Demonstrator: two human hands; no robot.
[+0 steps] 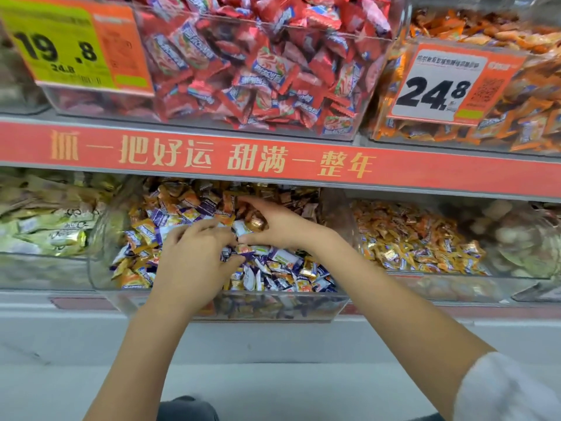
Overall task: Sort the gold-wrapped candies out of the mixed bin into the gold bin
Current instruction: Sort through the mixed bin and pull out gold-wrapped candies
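Here, right hand [273,226] grip pinching gold candies [254,222], left hand [194,256] grip spread over mixed bin [100,268]

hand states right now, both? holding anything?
Left hand: fingers curled down into the mixed bin; whether it holds anything cannot be told.
Right hand: holding gold-wrapped candies in its curled fingers.

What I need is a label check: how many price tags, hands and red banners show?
Price tags: 2, yellow tag, white tag
Hands: 2, left hand, right hand holding a gold candy
Red banners: 1
Total: 5
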